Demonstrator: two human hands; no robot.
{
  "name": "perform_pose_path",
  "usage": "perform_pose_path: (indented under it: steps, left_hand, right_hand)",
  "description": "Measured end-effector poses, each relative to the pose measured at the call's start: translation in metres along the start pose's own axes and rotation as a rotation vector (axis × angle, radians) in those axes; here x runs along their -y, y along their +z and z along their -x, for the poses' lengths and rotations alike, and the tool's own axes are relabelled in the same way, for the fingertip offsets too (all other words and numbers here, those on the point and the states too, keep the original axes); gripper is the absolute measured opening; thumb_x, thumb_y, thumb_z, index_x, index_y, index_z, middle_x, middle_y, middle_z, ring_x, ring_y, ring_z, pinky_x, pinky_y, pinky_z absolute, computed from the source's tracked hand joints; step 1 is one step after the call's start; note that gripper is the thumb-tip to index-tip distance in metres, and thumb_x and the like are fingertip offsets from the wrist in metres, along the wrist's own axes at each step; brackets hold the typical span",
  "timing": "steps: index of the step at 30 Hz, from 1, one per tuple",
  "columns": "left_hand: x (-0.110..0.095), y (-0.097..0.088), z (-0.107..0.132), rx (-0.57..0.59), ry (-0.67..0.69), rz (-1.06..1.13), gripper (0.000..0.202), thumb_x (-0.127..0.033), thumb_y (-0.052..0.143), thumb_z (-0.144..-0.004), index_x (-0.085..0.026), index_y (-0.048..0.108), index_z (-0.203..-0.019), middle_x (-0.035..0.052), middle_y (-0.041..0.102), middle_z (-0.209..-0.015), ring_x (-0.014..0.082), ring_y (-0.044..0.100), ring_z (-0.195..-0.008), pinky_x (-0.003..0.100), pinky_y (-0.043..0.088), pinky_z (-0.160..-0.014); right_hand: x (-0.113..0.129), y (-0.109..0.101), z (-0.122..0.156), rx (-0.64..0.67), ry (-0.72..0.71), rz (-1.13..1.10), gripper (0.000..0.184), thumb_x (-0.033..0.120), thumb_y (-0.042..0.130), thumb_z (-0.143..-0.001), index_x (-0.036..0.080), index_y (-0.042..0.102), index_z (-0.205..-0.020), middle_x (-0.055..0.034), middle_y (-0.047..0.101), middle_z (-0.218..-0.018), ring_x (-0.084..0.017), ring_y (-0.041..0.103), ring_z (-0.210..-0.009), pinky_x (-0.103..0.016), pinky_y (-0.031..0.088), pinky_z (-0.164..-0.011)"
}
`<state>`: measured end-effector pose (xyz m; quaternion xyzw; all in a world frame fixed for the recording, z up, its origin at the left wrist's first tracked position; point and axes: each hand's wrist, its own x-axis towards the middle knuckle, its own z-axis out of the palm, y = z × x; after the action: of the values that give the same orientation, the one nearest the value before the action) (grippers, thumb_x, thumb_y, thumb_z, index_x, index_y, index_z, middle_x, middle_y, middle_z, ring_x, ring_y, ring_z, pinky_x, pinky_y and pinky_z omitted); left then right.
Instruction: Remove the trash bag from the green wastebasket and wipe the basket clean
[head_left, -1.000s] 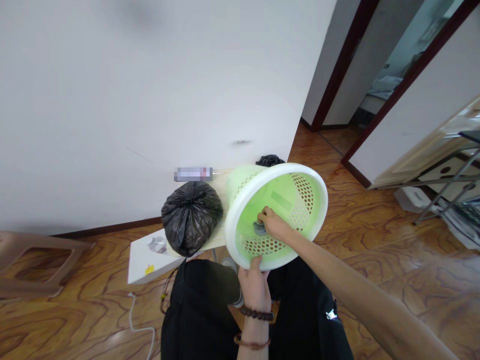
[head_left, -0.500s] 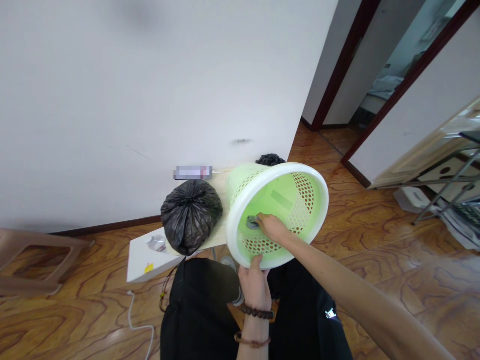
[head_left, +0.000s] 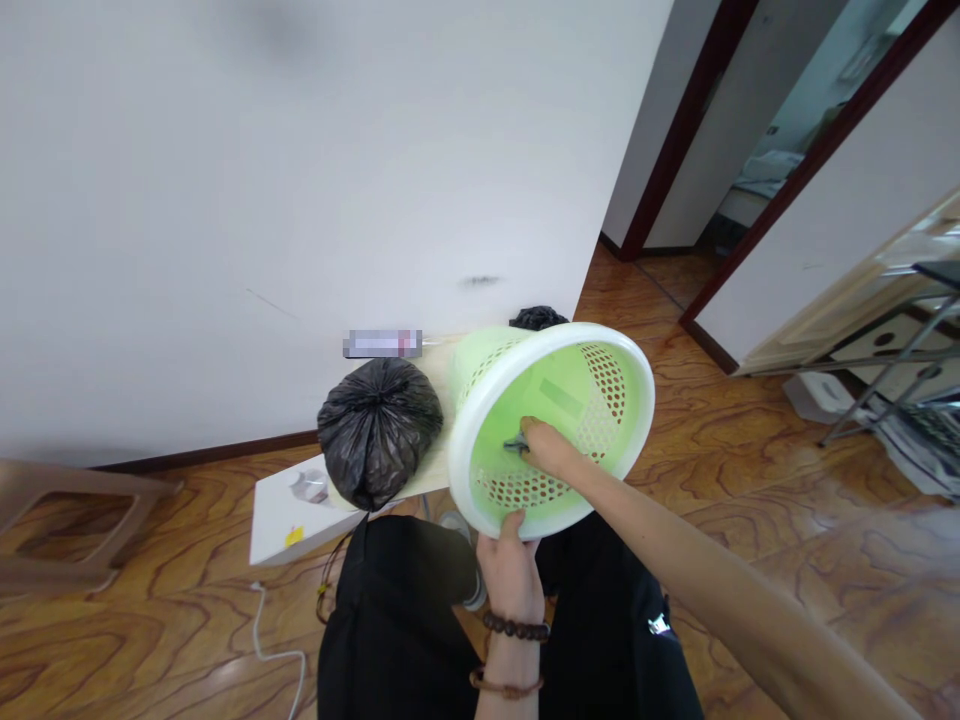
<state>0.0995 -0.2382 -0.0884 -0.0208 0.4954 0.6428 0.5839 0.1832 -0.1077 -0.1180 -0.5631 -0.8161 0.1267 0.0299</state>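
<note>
A light green plastic wastebasket (head_left: 471, 455) with a white rim and perforated sides is tilted so its mouth faces me. My left hand (head_left: 511, 572), wearing bead and cord bracelets, grips the near lower rim with the thumb inside. Deep in the basket, my right hand (head_left: 551, 449) is closed on a small crumpled grey cloth (head_left: 516, 443) near the inner wall. Only part of the cloth shows past the fingers. A tied black garbage bag (head_left: 381, 432) sits left of the basket, and another black bag (head_left: 540, 318) is partly hidden behind it.
A pale wooden tabletop (head_left: 439, 465) lies under the bag and basket, against the white wall. At left are a white box (head_left: 277, 515), a brown stool (head_left: 67, 525) and a white cable (head_left: 259, 635). A metal-legged rack (head_left: 892, 350) stands at right.
My right hand has shifted slightly inside the basket, and the grey cloth now shows as a thinner piece farther right. My left hand stays on the rim.
</note>
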Motion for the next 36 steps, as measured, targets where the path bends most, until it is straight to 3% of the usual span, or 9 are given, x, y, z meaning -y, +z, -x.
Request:
perform_pose_path:
  steps: [2,5,14,17,22,28,30,33,36]
  left_hand:
    - [-0.002,0.002,0.002,0.017,0.003,0.017,0.046,-0.007,0.061,-0.066,-0.018,0.056,-0.111,0.0092,0.062,-0.109,0.0238,0.061,-0.095,0.043,0.051,-0.08]
    - [-0.004,0.003,0.003,0.023,0.004,0.023,0.047,-0.007,0.061,-0.066,-0.019,0.056,-0.111,0.009,0.061,-0.111,0.0233,0.061,-0.095,0.043,0.051,-0.081]
    - [-0.002,0.0,0.004,0.014,-0.007,-0.048,0.045,-0.009,0.061,-0.067,-0.019,0.057,-0.111,0.0087,0.062,-0.109,0.0232,0.061,-0.095,0.041,0.051,-0.08]
    - [-0.001,-0.001,0.003,0.011,-0.002,-0.057,0.047,-0.008,0.062,-0.066,-0.019,0.057,-0.111,0.0088,0.062,-0.109,0.0233,0.061,-0.095,0.04,0.051,-0.08]
    - [0.002,-0.004,0.001,0.034,0.015,-0.049,0.046,-0.009,0.064,-0.065,-0.018,0.058,-0.11,0.0096,0.062,-0.109,0.0236,0.061,-0.095,0.04,0.052,-0.079]
    - [0.006,-0.005,-0.002,0.011,0.026,-0.036,0.046,-0.007,0.061,-0.067,-0.017,0.056,-0.111,0.0091,0.063,-0.106,0.0226,0.062,-0.093,0.041,0.051,-0.079]
    - [0.006,-0.006,-0.002,0.007,0.027,-0.035,0.045,-0.006,0.06,-0.067,-0.017,0.056,-0.111,0.0088,0.063,-0.105,0.0229,0.061,-0.094,0.041,0.052,-0.079]
    - [0.006,-0.007,-0.002,0.02,0.037,-0.033,0.045,-0.007,0.062,-0.067,-0.018,0.057,-0.111,0.0085,0.063,-0.107,0.0235,0.061,-0.096,0.04,0.051,-0.081]
    - [0.008,-0.007,-0.003,0.041,0.036,-0.047,0.044,-0.008,0.062,-0.068,-0.018,0.057,-0.11,0.009,0.063,-0.107,0.0242,0.061,-0.097,0.04,0.051,-0.081]
  right_hand:
    - [-0.003,-0.005,0.004,-0.05,-0.094,0.089,0.019,0.006,0.042,-0.081,0.011,0.05,-0.097,-0.0112,0.059,-0.093,-0.02,0.054,-0.087,-0.03,0.039,-0.076]
    - [-0.006,-0.009,0.009,-0.131,-0.195,0.139,0.018,0.004,0.041,-0.081,0.014,0.051,-0.092,-0.0107,0.059,-0.093,-0.022,0.05,-0.095,-0.033,0.036,-0.083]
    - [-0.03,-0.009,0.002,0.006,-0.05,-0.268,0.023,0.009,0.051,-0.074,0.017,0.057,-0.095,-0.004,0.066,-0.089,-0.018,0.059,-0.082,-0.025,0.04,-0.072]
    - [-0.029,-0.014,0.007,0.071,-0.123,-0.208,0.028,0.011,0.051,-0.073,0.018,0.06,-0.098,-0.0046,0.067,-0.093,-0.019,0.06,-0.087,-0.027,0.041,-0.076]
    - [-0.015,-0.019,0.018,0.134,-0.216,-0.081,0.033,0.034,0.048,-0.082,0.015,0.059,-0.107,-0.0106,0.065,-0.102,-0.024,0.059,-0.093,-0.033,0.042,-0.081]
    - [-0.008,-0.001,0.025,0.076,-0.227,-0.073,0.04,0.028,0.028,-0.093,0.014,0.045,-0.127,-0.0112,0.061,-0.114,-0.021,0.059,-0.098,-0.033,0.044,-0.083]
    - [-0.02,0.005,0.024,0.056,-0.252,-0.066,0.042,0.026,0.033,-0.092,0.015,0.04,-0.131,-0.0116,0.054,-0.125,-0.022,0.054,-0.109,-0.034,0.042,-0.089]
    - [-0.038,0.008,0.017,0.034,-0.197,0.038,0.041,0.015,0.038,-0.087,0.007,0.047,-0.126,-0.0178,0.046,-0.131,-0.024,0.037,-0.126,-0.038,0.03,-0.102]
    - [-0.031,0.011,0.013,0.041,-0.127,0.052,0.041,0.011,0.037,-0.085,-0.001,0.049,-0.122,-0.0228,0.045,-0.13,-0.026,0.033,-0.129,-0.039,0.024,-0.107]
